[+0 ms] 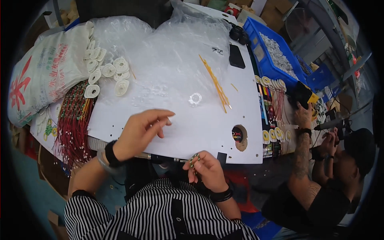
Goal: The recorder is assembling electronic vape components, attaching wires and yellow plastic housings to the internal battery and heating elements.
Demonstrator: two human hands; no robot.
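Note:
My left hand [140, 132] is over the near part of the white tabletop [168, 136], fingers stretched forward and thumb apart, with nothing visible in it. At the front edge my right hand [208, 170] pinches a small green ring-shaped circuit board [195, 159], partly hidden by the fingers. Ahead of both hands lies a clear plastic ring [195, 99]. Several long yellow strips [216, 84] rest to its right. Round white plastic discs [121, 87] are scattered at the left, beside a bundle of circuit boards with red wires [74, 116].
Large clear plastic bags [160, 52] cover the far table, beside a printed white sack [48, 76]. A black phone [237, 56] lies near a blue bin [260, 50] of white parts. The tabletop has a hole [241, 145]. At right, a co-worker's arm [303, 156] reaches over another bench.

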